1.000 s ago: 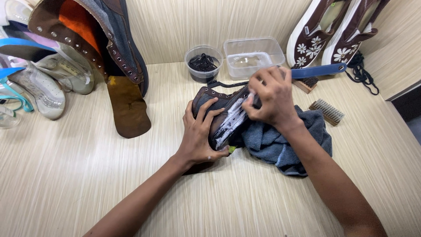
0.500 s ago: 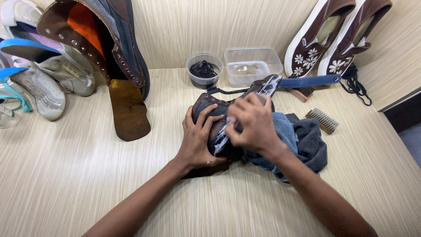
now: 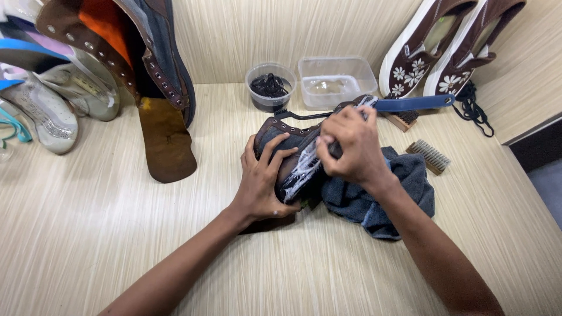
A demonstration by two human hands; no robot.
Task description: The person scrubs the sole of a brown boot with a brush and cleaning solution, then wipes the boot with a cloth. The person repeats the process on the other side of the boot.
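Bright, even light falls from above onto the pale worktop (image 3: 88, 234), with no harsh glare. Shadows are soft and short, gathering beneath the forearms and under the dark cloth (image 3: 386, 199). The centre is sharp; the right hand (image 3: 351, 149) shows slight motion blur. Wide-angle distortion bends the edges, stretching the corners.

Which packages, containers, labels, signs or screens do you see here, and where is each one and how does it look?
No labels, signs or screens show; only two containers.
Round clear plastic tub: at the back wall, left of the box, with dark material inside.
Rectangular clear plastic box: at the back wall, right of the tub, behind the shoe that the hands hold, with what looks like clear liquid inside.
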